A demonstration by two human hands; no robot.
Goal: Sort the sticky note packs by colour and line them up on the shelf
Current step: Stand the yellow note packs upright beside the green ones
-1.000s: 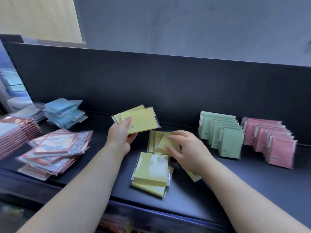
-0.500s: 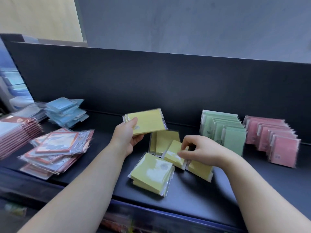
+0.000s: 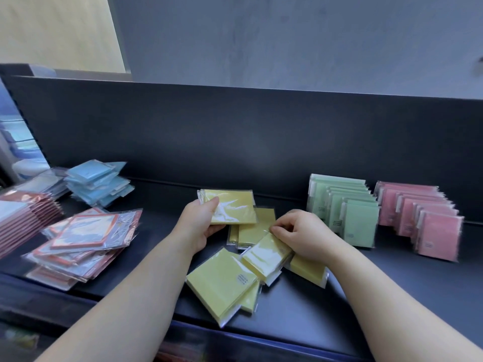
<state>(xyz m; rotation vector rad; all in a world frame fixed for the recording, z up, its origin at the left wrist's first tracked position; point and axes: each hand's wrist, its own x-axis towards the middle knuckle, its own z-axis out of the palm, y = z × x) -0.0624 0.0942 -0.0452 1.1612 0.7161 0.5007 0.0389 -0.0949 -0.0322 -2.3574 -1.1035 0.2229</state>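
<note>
My left hand point(image 3: 200, 223) grips a small stack of yellow sticky note packs point(image 3: 234, 207), held just above the dark shelf point(image 3: 300, 309). With curled fingers my right hand point(image 3: 300, 235) pinches another yellow pack point(image 3: 264, 254) at its upper right edge. More yellow packs lie loose around it: a pile in front point(image 3: 222, 284), some flat behind point(image 3: 254, 229), and one under my right wrist point(image 3: 308, 267). To the right, green packs point(image 3: 347, 211) and pink packs point(image 3: 418, 218) stand in overlapping rows. A loose heap of blue packs point(image 3: 99, 182) lies at the back left.
Red-bordered packs in clear sleeves point(image 3: 81, 236) are heaped on the left, with a stack of pink-edged packs point(image 3: 23, 218) at the far left edge. A dark back panel point(image 3: 235, 131) closes the shelf behind. The shelf's front edge point(image 3: 261, 333) runs below my forearms.
My right hand has lifted one yellow pack from the flat packs and drawn it forward and right. My left hand has turned its stack flatter and brought it slightly right.
</note>
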